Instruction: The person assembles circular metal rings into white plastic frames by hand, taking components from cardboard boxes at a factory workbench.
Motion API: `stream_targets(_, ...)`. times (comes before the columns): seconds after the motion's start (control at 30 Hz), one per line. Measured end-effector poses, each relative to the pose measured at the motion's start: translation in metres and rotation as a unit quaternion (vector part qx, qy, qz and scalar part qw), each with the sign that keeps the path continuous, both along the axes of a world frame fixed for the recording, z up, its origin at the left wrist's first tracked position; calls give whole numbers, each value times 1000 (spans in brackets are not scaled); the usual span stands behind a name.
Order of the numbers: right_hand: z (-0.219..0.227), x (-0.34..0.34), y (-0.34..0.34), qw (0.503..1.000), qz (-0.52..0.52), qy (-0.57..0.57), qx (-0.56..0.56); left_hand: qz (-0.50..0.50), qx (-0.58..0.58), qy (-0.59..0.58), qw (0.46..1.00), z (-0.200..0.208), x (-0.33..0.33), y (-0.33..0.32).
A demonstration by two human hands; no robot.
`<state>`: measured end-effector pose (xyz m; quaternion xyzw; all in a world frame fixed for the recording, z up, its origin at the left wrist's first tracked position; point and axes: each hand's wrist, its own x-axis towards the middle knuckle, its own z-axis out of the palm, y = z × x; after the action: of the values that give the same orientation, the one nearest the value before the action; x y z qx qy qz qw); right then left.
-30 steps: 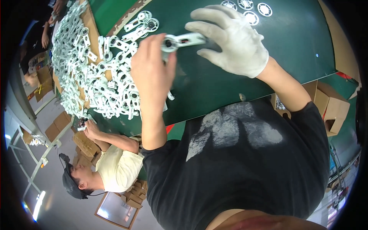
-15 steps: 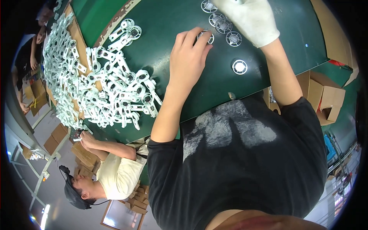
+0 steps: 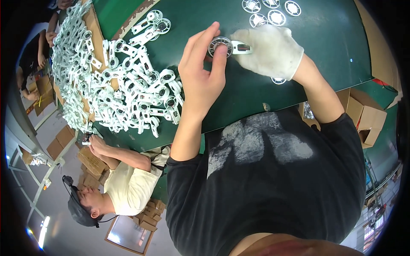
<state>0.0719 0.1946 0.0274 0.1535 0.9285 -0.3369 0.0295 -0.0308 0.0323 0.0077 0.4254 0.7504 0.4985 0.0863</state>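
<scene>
Between my two hands is a small white handheld fan [image 3: 242, 48] with a round head and a short handle. My left hand [image 3: 200, 70], bare, closes on the head, its thumb pressing on a round spoked fan cover [image 3: 217, 42] there. My right hand [image 3: 271, 51], in a white glove, grips the handle end. Several loose spoked covers [image 3: 276, 18] lie on the green table [image 3: 252, 96] beyond my right hand. Another cover [image 3: 278, 80] shows partly from under the glove.
A big heap of white fans [image 3: 132, 91] spreads over the table's left side, with cardboard [image 3: 95, 32] among them. A person in a cream shirt [image 3: 128, 187] works at the left edge. Cardboard boxes [image 3: 365, 113] stand at the right, below the table's edge.
My right hand has come back toward me from the far covers and now holds the fan handle. My left hand has lifted off the table with a cover, now against the fan head.
</scene>
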Motion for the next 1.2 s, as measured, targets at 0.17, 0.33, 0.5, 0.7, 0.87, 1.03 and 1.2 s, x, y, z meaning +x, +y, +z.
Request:
stream_targets(0.17,-1,0,0,1000,7,-4,-6,-37,-31,14,999,4,-7,-11)
stream_targets(0.33,-1,2,-1,1000,22,10,-5,-130,-69,127,981,10,-25,-16)
stream_targets(0.5,-3,3,0,999,35,12,-40,-184,-92,85,975,22,-31,-18)
stream_targets(0.7,4,0,0,996,37,-19,-79,-197,-101,64,973,27,-29,-18)
stream_targets(0.87,3,0,2,991,29,28,-126,-198,-81,60,975,33,-27,-16)
stream_targets(1.03,13,-3,9,873,85,-118,-465,-232,-111,121,959,36,-19,-26)
stream_targets(1.2,-5,0,-13,924,63,-17,-378,-252,-69,50,964,43,-20,-20)
